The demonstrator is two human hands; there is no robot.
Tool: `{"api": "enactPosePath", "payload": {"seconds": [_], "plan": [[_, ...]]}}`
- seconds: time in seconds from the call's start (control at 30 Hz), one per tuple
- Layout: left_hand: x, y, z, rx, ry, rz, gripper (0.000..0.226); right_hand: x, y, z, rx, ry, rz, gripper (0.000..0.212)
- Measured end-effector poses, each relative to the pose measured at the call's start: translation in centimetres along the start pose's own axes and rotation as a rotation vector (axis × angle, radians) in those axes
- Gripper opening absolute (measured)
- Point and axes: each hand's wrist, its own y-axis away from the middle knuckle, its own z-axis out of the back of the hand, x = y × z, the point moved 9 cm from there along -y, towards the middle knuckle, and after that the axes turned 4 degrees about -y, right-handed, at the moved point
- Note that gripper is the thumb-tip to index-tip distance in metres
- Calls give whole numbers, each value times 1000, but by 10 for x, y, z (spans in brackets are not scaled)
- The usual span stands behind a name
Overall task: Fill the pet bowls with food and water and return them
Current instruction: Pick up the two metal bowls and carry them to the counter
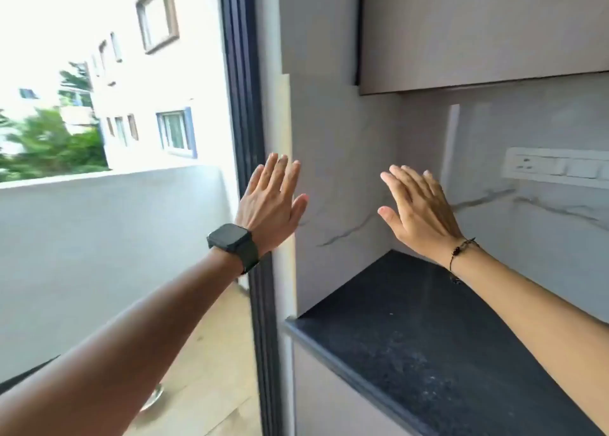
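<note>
My left hand point(272, 203) is raised in front of me with flat, spread fingers and holds nothing; a black watch sits on its wrist. My right hand point(420, 211) is raised beside it over the counter, fingers apart and empty, with a thin dark bracelet on the wrist. On the balcony floor, below my left forearm, the shiny rim of a metal bowl point(155, 399) shows; my arm hides most of it, and what it holds cannot be seen.
A black stone counter point(428, 346) runs along the right under a grey wall cabinet point(478, 30). A white switch panel point(557, 168) sits on the marble wall. A dark door frame point(250, 106) separates the kitchen from the tiled balcony with its grey parapet point(99, 237).
</note>
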Motion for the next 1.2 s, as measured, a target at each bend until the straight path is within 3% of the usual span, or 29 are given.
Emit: {"api": "enactPosePath", "payload": {"seconds": [0.33,0.6,0.83,1.2], "plan": [[181,149,29,21,-164,294,70,214,-28,-67,24,-312,204,47],[287,239,18,128,-302,572,73,337,-48,-159,138,-561,322,46],[362,293,-7,225,-340,789,70,431,-58,-241,235,-738,395,45],[507,344,-90,335,-336,935,71,568,-67,-380,461,-781,475,51]]}}
